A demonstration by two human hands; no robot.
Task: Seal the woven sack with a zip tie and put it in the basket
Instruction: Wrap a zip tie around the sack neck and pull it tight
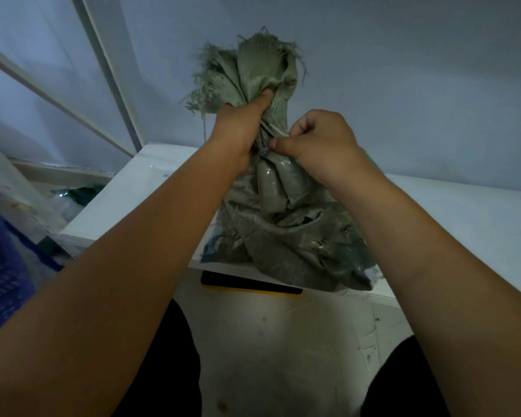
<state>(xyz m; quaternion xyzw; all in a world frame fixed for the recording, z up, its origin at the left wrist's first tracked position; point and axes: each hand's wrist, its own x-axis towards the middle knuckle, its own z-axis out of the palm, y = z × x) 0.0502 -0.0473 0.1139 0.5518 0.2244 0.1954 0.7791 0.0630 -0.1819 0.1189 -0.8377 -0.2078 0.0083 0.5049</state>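
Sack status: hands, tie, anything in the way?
Left hand grips the gathered neck of the woven sack. Right hand pinches the zip tie at the neck; closure unclear. Sack stands on white table; blue basket at left, no visible obstruction.

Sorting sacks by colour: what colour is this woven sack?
The sack is dull grey-green; head view.

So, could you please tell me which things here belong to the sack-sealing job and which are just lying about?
Job: woven sack; left hand gripping its gathered neck; right hand pinching there; blue basket; white table beneath it.
Lying about: black-and-yellow flat object below the table edge; dark green bundle on the floor.
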